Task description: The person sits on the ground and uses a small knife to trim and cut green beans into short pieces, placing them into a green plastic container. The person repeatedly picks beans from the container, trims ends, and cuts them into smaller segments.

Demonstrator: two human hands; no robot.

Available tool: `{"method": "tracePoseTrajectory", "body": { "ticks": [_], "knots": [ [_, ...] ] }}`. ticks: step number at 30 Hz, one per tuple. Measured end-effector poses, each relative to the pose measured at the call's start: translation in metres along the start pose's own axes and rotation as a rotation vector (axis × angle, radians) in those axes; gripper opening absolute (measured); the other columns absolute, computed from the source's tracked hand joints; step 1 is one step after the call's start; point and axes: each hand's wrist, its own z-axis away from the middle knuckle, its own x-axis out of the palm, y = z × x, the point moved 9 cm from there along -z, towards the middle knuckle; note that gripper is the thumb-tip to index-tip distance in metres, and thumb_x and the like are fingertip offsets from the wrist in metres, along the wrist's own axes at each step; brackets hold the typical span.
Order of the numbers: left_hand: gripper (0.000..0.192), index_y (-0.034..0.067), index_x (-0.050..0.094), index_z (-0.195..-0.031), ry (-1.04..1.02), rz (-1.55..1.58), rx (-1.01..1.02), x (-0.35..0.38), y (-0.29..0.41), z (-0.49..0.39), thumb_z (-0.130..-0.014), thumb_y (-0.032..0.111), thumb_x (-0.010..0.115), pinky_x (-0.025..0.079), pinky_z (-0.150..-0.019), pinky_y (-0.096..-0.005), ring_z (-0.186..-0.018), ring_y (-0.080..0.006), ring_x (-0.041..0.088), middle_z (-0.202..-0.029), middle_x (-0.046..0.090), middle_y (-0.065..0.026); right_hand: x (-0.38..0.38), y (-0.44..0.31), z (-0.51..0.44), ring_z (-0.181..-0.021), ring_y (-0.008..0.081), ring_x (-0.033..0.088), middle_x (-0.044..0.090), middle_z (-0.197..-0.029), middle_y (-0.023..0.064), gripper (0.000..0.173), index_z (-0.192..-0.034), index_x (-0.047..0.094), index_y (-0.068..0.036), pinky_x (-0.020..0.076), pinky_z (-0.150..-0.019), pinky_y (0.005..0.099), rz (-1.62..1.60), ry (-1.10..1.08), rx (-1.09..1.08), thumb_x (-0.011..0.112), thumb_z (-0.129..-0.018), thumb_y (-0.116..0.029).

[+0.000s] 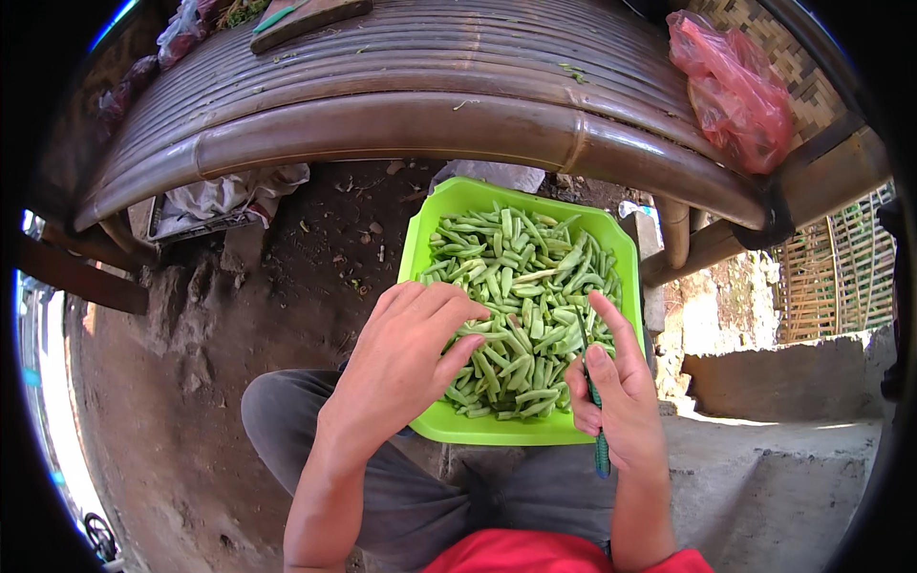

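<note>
A bright green plastic basin [423,243] full of cut green bean pieces [530,286] rests at my lap. My left hand [423,336] reaches over the basin's left side, its thumb and forefinger apart just above the beans. Nothing shows held between them, though its other fingertips are partly hidden. On the right, my right hand [616,379] grips a small knife by its green handle [600,437]. The narrow dark blade [581,326] points away from me over the beans, and my forefinger is stretched out alongside it.
Beyond the basin stands a bamboo-slat bench [401,122]. It bears a wooden board [315,21] with a green-handled utensil [276,18], and a red plastic bag [738,86]. A crate with cloth [229,197] sits beneath it. At right is a concrete ledge [781,458].
</note>
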Motion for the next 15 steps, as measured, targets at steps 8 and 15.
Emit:
{"method": "tracePoseTrajectory", "body": {
  "ticks": [8,15],
  "knots": [
    [0.031,0.008,0.064,-0.124,-0.148,-0.330,0.164,0.052,-0.010,-0.066,-0.093,0.014,0.065,0.045,-0.099,-0.0445,-0.113,-0.0323,0.061,-0.124,0.062,-0.0121,-0.040,-0.003,0.006,-0.045,0.0024,0.036,0.049,-0.073,-0.0005,0.052,-0.157,0.028,-0.014,0.0312,-0.040,0.0188,-0.148,0.153,-0.099,0.047,-0.109,-0.028],
    [0.039,0.010,0.063,-0.123,-0.288,-0.290,0.017,0.081,-0.038,-0.092,-0.088,0.022,0.074,0.046,-0.091,-0.0453,-0.105,-0.0346,0.061,-0.114,0.061,-0.0124,-0.041,-0.002,0.006,-0.048,0.0028,0.039,0.055,-0.073,0.0017,0.055,-0.155,0.029,-0.010,0.0326,-0.042,0.0200,-0.291,0.078,-0.082,0.051,-0.108,-0.025]
  ]
}}
